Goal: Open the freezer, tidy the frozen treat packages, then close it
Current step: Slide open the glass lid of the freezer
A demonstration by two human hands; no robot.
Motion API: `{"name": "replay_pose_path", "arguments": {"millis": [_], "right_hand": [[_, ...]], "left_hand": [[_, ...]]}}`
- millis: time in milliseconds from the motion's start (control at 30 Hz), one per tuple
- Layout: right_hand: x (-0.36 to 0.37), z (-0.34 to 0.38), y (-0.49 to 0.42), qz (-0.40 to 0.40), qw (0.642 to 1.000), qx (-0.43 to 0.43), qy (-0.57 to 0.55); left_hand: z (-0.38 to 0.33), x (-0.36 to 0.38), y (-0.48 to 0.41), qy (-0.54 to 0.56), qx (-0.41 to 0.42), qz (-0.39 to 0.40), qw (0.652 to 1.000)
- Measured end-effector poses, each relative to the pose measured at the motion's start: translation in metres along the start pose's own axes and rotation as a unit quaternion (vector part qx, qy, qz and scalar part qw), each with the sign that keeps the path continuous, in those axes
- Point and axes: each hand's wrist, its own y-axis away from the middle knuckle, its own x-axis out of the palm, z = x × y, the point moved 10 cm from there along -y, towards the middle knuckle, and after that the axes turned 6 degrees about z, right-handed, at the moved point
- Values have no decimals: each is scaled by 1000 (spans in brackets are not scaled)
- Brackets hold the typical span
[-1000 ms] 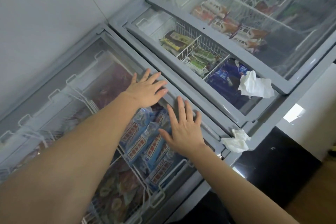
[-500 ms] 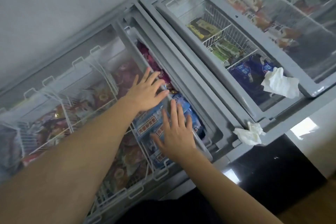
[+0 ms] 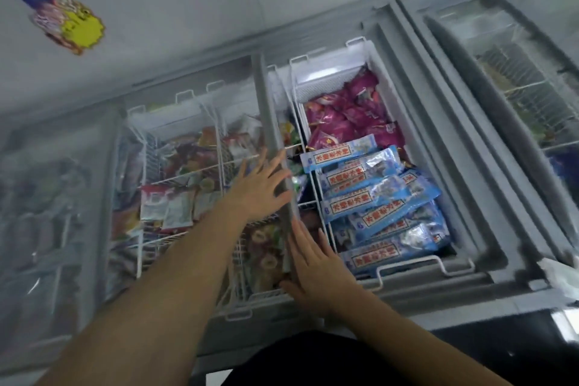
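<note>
The grey chest freezer (image 3: 463, 197) stands partly open, its sliding glass lid (image 3: 188, 147) pushed to the left. My left hand (image 3: 257, 191) lies flat on the lid's grey edge (image 3: 275, 147), fingers spread. My right hand (image 3: 316, 266) presses flat against the same edge nearer to me. In the uncovered right end, blue frozen treat packages (image 3: 376, 197) lie stacked in a white wire basket (image 3: 416, 266). Purple packages (image 3: 351, 116) fill the space behind them. Mixed colourful packages (image 3: 175, 207) show through the glass on the left.
A second freezer (image 3: 517, 97) with a shut glass lid stands to the right, wire baskets inside. A white crumpled tissue (image 3: 560, 276) lies at its near corner. A yellow and blue sticker (image 3: 75, 25) is on the grey wall behind. Dark floor lies below.
Both hands have slid the glass lid further left, uncovering the blue and purple packages. The view has swung left, away from the second freezer.
</note>
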Motion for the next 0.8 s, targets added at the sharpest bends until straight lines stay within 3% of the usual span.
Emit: {"name": "replay_pose_path", "arguments": {"millis": [467,800], "right_hand": [[52,208,-124,64,985,-116,108],[79,323,-194,67,981,-132,122]], "left_hand": [[208,69,135,21,-53,-53,997],[313,101,217,1,-110,-69,992]]}}
